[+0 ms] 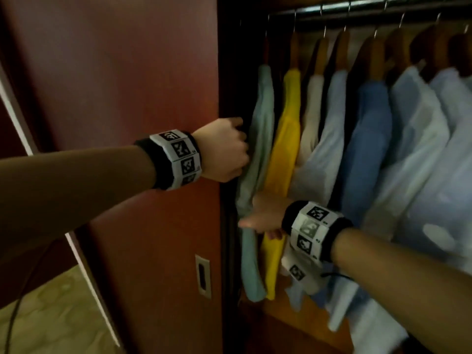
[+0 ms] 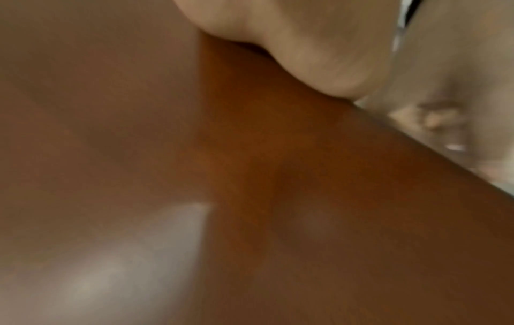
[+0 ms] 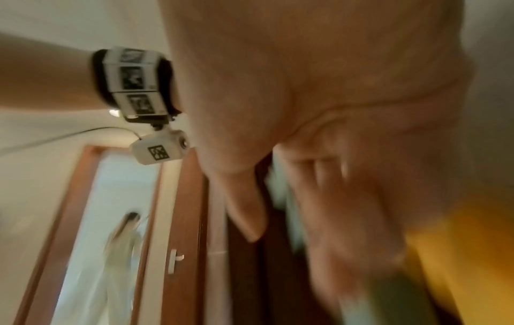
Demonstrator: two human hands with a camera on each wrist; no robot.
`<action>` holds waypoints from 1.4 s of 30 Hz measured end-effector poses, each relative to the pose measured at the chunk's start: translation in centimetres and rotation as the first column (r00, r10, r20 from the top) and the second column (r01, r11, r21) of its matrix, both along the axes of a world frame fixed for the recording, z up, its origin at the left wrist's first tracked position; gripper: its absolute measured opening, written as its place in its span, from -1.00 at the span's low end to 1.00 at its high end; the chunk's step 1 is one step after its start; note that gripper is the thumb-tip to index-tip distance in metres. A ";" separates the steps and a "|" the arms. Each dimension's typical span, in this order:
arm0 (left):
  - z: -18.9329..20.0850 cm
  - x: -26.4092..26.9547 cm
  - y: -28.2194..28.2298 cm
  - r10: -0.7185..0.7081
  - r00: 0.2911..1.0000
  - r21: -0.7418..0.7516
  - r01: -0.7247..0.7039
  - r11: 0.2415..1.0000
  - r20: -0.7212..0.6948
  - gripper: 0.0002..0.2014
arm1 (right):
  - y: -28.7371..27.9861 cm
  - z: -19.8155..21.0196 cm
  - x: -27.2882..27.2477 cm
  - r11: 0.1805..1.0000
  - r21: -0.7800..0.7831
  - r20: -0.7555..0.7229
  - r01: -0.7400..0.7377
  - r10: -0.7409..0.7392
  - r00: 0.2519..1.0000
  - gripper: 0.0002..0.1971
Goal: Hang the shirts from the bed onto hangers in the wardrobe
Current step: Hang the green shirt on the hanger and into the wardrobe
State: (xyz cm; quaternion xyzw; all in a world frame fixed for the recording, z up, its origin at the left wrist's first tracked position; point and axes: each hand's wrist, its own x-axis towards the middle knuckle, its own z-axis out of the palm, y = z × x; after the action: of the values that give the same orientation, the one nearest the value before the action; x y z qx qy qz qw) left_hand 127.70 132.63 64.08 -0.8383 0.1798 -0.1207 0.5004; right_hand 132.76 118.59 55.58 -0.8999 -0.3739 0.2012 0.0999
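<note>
Several shirts hang on wooden hangers [image 1: 342, 49] from the wardrobe rail [image 1: 357, 6]. At the left end is a pale green shirt [image 1: 260, 118], with a yellow shirt [image 1: 286, 139] beside it. My left hand [image 1: 224, 149] is curled just past the door's edge and seems to grip the green shirt's side. In the left wrist view the hand [image 2: 292, 44] is a blur. My right hand [image 1: 265, 215] lies lower down between the green and yellow shirts. Its thumb sticks out left and its fingers [image 3: 347, 209] are straight against the fabric.
A red-brown sliding door [image 1: 127, 72] with a recessed handle [image 1: 203, 277] covers the wardrobe's left half. White and blue shirts [image 1: 367, 139] fill the rail to the right. Pale floor [image 1: 51, 315] shows at the lower left. In the right wrist view, a person [image 3: 122, 252] stands in a doorway.
</note>
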 end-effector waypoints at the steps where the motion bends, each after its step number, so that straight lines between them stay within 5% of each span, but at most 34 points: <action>1: -1.0 0.0 0.3 -0.022 0.999 -0.006 0.022 1.000 -0.026 -0.58 | 0.3 -2.0 -0.2 0.999 -0.033 -0.100 0.033 -0.036 0.994 -0.51; 8: -7.7 -0.2 0.6 -0.093 0.990 -0.001 0.093 0.996 -0.107 -0.56 | 4.1 -11.5 -1.0 0.960 0.113 -0.180 0.254 -0.232 0.956 0.06; 12: -10.0 -0.1 0.5 -0.096 0.986 0.011 0.099 0.995 -0.137 -0.57 | 6.0 -14.6 -1.3 0.830 0.350 -0.351 0.434 -0.313 0.882 -0.06; 16: -10.9 0.3 0.7 -0.150 0.980 -0.022 0.149 0.989 -0.128 -0.62 | 6.9 -16.7 -1.6 0.705 0.442 -0.473 0.555 -0.343 0.812 0.02; 22: -11.3 0.3 1.0 -0.157 0.987 -0.084 0.154 0.984 -0.034 -0.56 | 7.6 -19.4 -1.5 0.638 0.503 -0.435 0.582 -0.395 0.809 0.27; 42: -11.8 1.1 -4.0 -0.164 0.986 -0.173 0.164 0.971 0.016 -0.55 | 2.0 -19.0 -1.3 0.650 0.532 -0.407 0.542 -0.365 0.837 -0.15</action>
State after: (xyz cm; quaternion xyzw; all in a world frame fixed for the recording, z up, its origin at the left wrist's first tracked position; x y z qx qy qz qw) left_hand 128.78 128.65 52.30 -0.8608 0.2368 -0.1776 0.4139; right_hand 131.51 120.61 36.53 -0.8429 -0.1628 0.1504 0.4903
